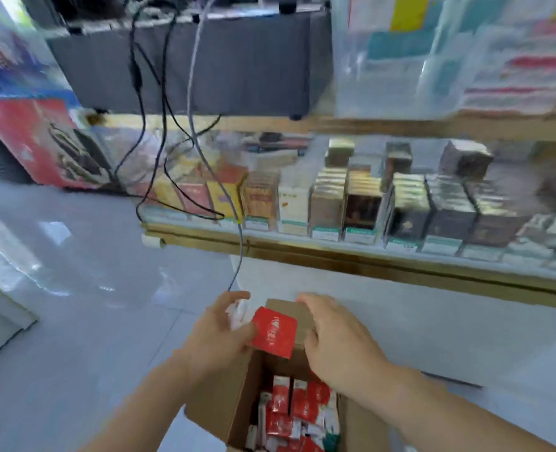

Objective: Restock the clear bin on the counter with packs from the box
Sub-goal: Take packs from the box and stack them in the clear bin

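Note:
An open cardboard box (237, 402) stands on the floor below me, with several red and white packs (297, 409) inside. My left hand (219, 334) grips a stack of packs above the box's far end; the front one is red (274, 332), with white ones behind it. My right hand (335, 337) is curled over the far right side of the box, touching the same packs; its fingertips are hidden. The clear bin (410, 53) stands on the counter top at the upper right, with coloured packs showing through its walls.
A glass display counter (335, 249) with gold trim holds rows of packs. A grey device (198, 60) sits on the counter, with cables (162, 125) hanging down its front. A red carton (41, 141) stands at the left. Pale tiled floor surrounds the box.

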